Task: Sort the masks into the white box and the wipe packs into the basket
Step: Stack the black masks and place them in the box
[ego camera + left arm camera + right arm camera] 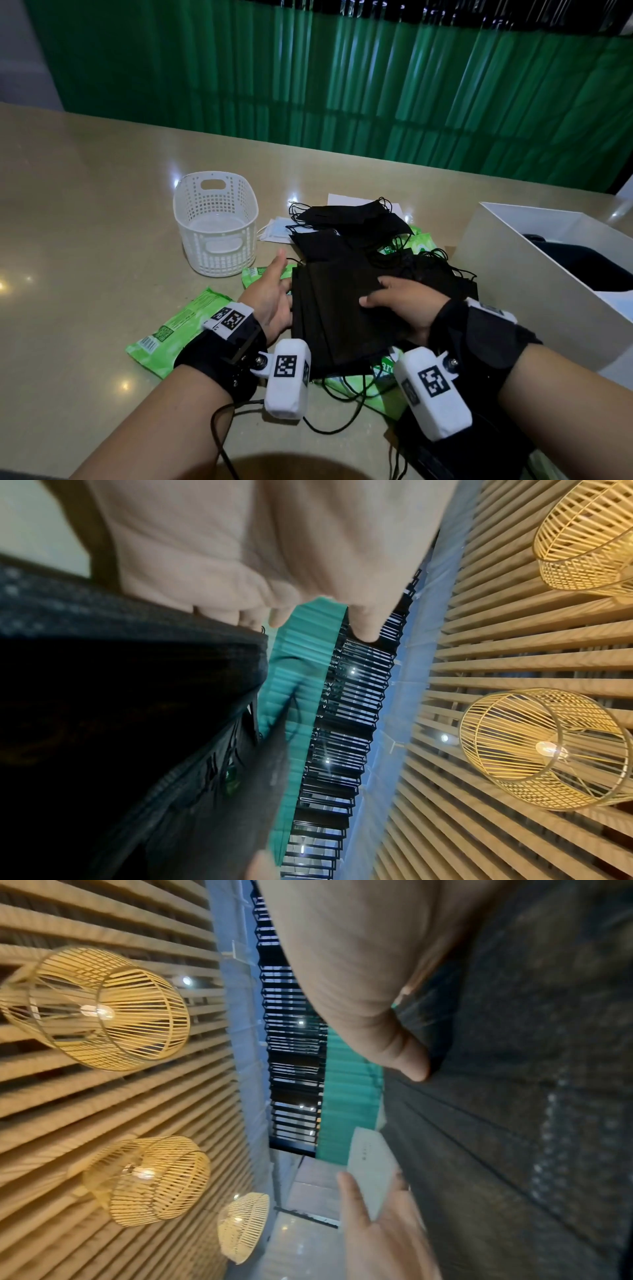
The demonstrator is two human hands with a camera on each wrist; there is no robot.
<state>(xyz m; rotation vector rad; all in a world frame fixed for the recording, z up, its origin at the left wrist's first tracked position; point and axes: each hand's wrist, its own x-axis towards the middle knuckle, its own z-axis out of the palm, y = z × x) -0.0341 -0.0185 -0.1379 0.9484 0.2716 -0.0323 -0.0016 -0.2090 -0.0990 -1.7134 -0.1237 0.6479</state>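
I have a stack of black masks (342,308) gathered between my hands, just in front of me on the counter (85,205). My right hand (400,305) grips the stack's right edge, thumb on top and fingers curled around it, while my left hand (274,298) lies open with straight fingers against the left edge, squaring the pile so it lifts as one bundle. I judge it is bound for the white box (534,274), which stands just right of the stack and already shows something dark inside. Green wipe packs (178,329) lie left of the stack and poke out from under it, tangled with loose ear loops, so they have to wait until the masks are cleared. Beyond the stack sits another heap of black masks, with a pale blue mask (277,229) at its left side. Left of that heap stands the white basket (215,222), with nothing in it that I can see. The counter is smooth beige stone catching lamp glare; behind it hangs a green pleated curtain (342,85), and the wrist views show wooden slats and wicker lamps (544,748) overhead.
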